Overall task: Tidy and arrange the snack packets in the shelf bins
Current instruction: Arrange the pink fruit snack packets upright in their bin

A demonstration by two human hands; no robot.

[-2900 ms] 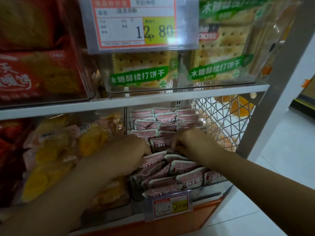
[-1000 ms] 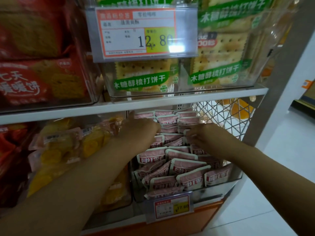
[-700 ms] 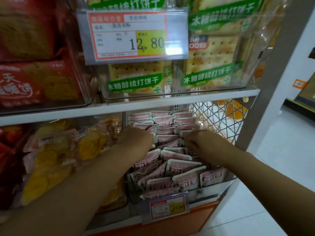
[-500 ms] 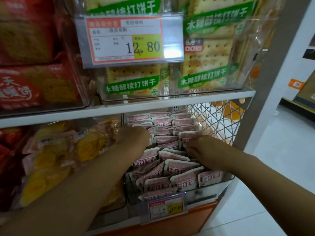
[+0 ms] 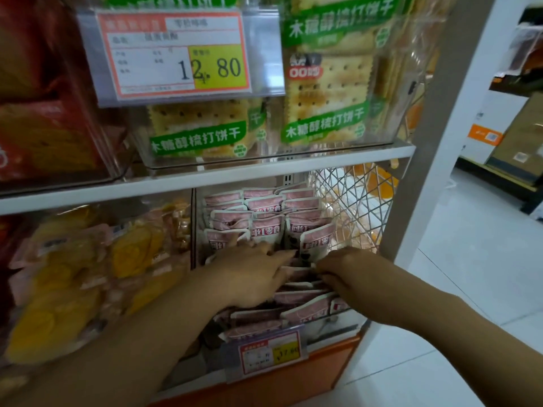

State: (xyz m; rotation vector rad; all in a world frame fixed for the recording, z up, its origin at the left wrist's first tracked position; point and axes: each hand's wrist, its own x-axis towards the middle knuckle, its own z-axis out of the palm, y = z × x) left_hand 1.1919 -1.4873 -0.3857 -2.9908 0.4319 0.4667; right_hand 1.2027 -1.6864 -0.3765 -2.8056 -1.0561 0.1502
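Shop shelving in white metal fills the view, with cracker packs (image 5: 326, 113) in clear tubs above. Down in the lower clear bin (image 5: 332, 329), the pink snack packets (image 5: 266, 230) stand in neat rows at the back, while the front ones look slumped and need straightening. Left hand (image 5: 249, 277) lies flat, spread over glossy flat pouches; right hand (image 5: 346, 270) curls, pinching a packet edge

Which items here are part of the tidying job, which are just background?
In play: pink snack packets, their clear bin, left hand, right hand.
Background: cracker packs, yellow snack bags, price tag, wire basket.
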